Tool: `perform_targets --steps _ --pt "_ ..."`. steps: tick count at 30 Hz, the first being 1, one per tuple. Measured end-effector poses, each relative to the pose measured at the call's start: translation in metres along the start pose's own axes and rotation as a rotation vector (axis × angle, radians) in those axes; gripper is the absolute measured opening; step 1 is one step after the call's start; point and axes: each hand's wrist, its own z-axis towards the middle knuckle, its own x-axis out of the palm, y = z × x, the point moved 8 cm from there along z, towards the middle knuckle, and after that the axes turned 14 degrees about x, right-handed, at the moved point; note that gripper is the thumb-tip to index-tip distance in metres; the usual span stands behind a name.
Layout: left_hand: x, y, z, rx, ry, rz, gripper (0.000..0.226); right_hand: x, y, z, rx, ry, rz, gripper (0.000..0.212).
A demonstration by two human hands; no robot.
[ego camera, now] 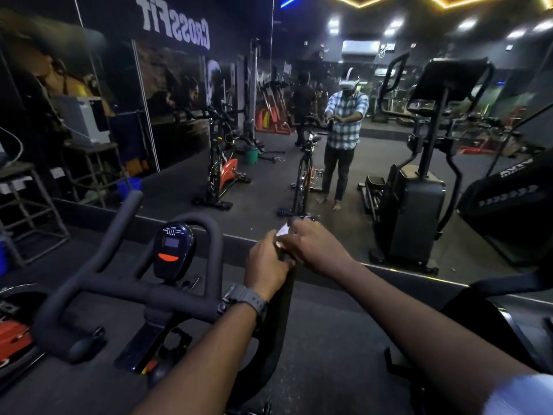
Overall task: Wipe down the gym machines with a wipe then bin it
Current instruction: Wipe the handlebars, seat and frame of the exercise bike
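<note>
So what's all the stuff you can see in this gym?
Exercise bike handlebar: one, black, near left.
Bike display: one, dark blue with an orange button, inside the handlebar loop.
Wipe: one, white, pinched between both hands on the right grip.
Mirror: one, covering the wall ahead.
Stepper machine: one, black, right, against the mirror.
Metal stool: one, grey, far left.
Blue bucket: one, left by the wall.
Watch: one, grey, on the left wrist.
Left hand: wrapped around the grip.
Right hand: holding the wipe.
</note>
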Motion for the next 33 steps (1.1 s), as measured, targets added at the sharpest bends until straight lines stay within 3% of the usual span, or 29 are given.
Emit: perform_targets --steps 3,8,12,15,18,21,26,30,33 --pt "0.001 -0.004 0.002 0.022 0.026 0.049 0.061 0.001 -0.024 0.025 0.176 -0.033 -0.002 0.019" --pt "0.002 -0.012 0.008 0.069 0.107 0.12 0.053 0.022 -0.043 0.04 0.606 0.159 0.369 0.025" --pt "0.004 -0.018 0.011 0.082 0.154 0.138 0.047 0.026 -0.06 0.02 0.999 -0.029 0.746 0.025" --pt "0.004 -0.02 0.013 0.082 0.163 0.127 0.051 0.032 -0.063 -0.002 1.191 -0.155 0.861 0.027" --pt "0.004 -0.021 0.017 0.101 0.162 0.134 0.043 0.043 -0.064 -0.02 1.29 -0.146 0.928 0.025" --pt "0.002 -0.019 0.022 0.101 0.163 0.152 0.033 0.058 -0.069 -0.018 1.369 -0.023 0.93 0.03" --pt "0.002 -0.009 0.031 0.072 0.14 0.066 0.033 0.088 -0.045 -0.024 1.425 0.116 1.544 0.038" --pt "0.003 -0.002 0.037 0.043 0.129 0.025 0.046 0.099 -0.018 -0.062 1.395 0.246 1.607 0.04" --pt "0.004 0.001 0.039 0.022 0.141 -0.007 0.044 0.097 -0.012 -0.075 1.358 0.283 1.595 0.041"
